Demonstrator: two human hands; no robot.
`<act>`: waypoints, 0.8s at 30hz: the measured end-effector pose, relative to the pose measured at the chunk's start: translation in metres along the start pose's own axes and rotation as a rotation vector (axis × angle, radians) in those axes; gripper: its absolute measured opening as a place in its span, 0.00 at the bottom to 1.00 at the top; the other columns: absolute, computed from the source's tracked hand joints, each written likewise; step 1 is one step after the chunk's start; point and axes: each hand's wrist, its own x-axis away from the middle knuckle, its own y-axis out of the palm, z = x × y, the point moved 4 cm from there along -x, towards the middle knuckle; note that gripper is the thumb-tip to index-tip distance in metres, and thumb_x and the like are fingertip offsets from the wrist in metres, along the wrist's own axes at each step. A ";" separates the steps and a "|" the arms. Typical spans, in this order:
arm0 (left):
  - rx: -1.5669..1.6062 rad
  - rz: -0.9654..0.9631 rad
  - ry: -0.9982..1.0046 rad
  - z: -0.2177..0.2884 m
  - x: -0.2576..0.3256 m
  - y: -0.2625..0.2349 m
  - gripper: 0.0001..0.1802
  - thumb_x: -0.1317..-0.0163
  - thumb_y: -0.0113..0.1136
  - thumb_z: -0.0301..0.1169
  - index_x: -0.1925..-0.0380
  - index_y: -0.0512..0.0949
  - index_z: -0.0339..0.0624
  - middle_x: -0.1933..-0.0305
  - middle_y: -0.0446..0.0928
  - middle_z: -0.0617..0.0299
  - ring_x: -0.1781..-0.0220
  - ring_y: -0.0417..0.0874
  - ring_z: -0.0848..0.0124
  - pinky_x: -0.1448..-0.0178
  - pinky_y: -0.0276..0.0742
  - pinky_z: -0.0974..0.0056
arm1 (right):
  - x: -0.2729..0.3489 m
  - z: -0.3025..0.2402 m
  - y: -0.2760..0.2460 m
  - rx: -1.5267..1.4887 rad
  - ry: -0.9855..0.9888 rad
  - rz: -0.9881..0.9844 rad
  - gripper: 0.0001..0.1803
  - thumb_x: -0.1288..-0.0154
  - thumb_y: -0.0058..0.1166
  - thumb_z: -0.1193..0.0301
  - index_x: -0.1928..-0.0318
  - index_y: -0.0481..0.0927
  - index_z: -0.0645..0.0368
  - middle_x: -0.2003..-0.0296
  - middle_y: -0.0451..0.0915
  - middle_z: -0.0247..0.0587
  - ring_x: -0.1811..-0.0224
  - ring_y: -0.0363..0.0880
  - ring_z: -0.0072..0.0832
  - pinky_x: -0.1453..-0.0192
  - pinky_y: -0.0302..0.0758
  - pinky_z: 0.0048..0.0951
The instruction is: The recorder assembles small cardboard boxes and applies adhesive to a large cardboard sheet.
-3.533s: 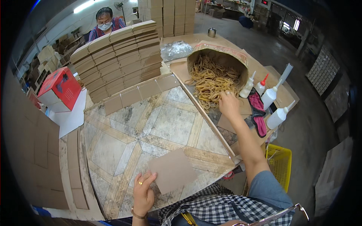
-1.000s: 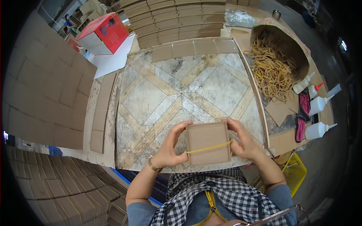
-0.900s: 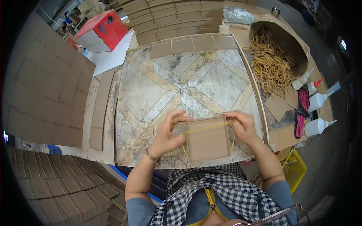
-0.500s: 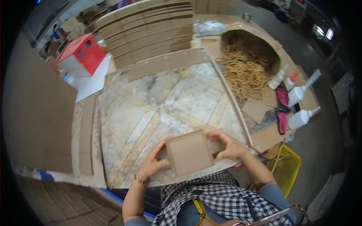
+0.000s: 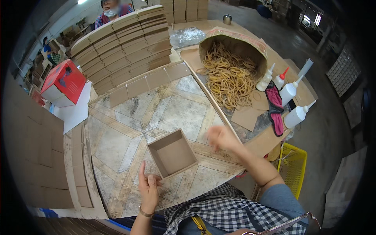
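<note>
A square, shallow brown cardboard box (image 5: pixel 174 156) sits open side up on the marble-patterned tabletop (image 5: pixel 117 156), and its inside is bare. Just off its near left corner is my left hand (image 5: pixel 149 190), index finger stretched out and the other fingers loosely bent, with nothing visible in it. My right hand (image 5: pixel 222 138) is raised over the table to the right of the box, apart from it. Motion smears its fingers. Beyond that hand, tan rubber bands (image 5: pixel 229 78) spill from a sack (image 5: pixel 260 58) lying on its side.
Stacked cardboard sheets (image 5: pixel 125 45) stand along the far edge. A red and white carton (image 5: pixel 64 84) is at far left. White squeeze bottles (image 5: pixel 296 116) and pink-black cloth pieces (image 5: pixel 276 123) line the right side. A yellow basket (image 5: pixel 293 168) is below. A masked person (image 5: pixel 111 11) is behind the stack.
Both hands have let go of the box. It now rests on the table with its open side up. My right hand has moved away from it, and my left index finger has straightened.
</note>
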 end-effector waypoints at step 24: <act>-0.488 -0.114 0.681 0.134 -0.020 0.011 0.24 0.48 0.64 0.25 0.49 0.74 0.37 0.77 0.71 0.58 0.78 0.74 0.68 0.72 0.69 0.66 | -0.054 -0.086 -0.121 1.042 -0.223 0.976 0.10 0.46 0.52 0.67 0.68 0.83 0.58 0.68 0.83 0.48 0.63 0.81 0.47 0.58 0.75 0.43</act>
